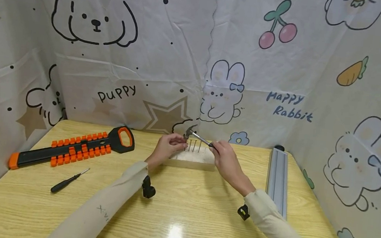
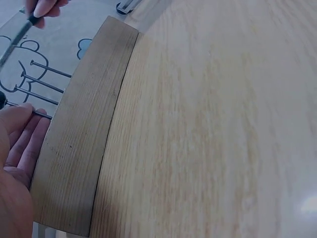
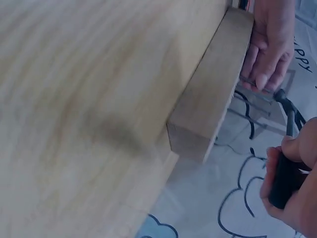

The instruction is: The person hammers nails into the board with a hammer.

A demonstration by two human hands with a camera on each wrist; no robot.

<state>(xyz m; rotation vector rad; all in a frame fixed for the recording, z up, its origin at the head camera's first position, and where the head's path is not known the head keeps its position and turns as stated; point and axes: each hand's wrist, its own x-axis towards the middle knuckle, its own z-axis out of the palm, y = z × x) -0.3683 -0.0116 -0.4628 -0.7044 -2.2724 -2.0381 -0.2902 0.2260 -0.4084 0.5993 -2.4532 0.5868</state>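
Note:
A pale wooden block (image 1: 191, 164) lies near the table's back edge. Three nails (image 2: 40, 81) stand upright in a row in its top. At the row's left end, my left hand (image 1: 167, 148) pinches another nail (image 2: 42, 115) between thumb and fingers, its point at the block's top. My right hand (image 1: 229, 164) grips the dark handle of a claw hammer (image 1: 200, 138) from the right. The hammer's head is right at the top of the pinched nail, its claw turned up.
On the left of the table (image 1: 182, 202) lie a black and orange rack (image 1: 81, 146) and a small black-handled screwdriver (image 1: 67, 183). A long grey metal bar-like case (image 1: 277, 181) lies at the right. Printed cloth (image 1: 169, 55) hangs close behind the block and at both sides.

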